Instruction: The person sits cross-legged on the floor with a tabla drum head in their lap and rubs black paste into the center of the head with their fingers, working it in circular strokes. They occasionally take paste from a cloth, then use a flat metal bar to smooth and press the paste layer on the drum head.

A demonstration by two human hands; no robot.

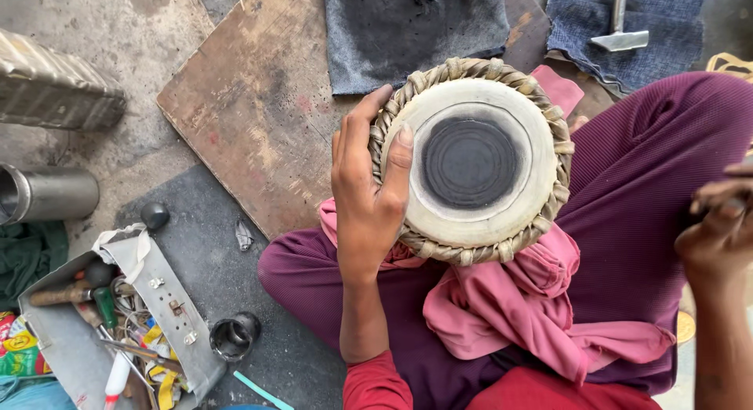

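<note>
Head view shows your left hand (pixel 367 198) gripping the rim of one small drum (pixel 471 160), thumb on its pale skin, fingers on the woven edge. That drum sits just right of the hand on a pink cloth (pixel 510 300) in your lap, face up. Your right hand (pixel 718 222) hovers well apart at the right edge; its grip cannot be told. One hammer (pixel 620 25) lies beyond.

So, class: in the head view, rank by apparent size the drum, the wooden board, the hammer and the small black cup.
1. Wooden board
2. Drum, though nearer the camera
3. Hammer and black cup: too alike to rank; hammer's handle is cut off.
</note>
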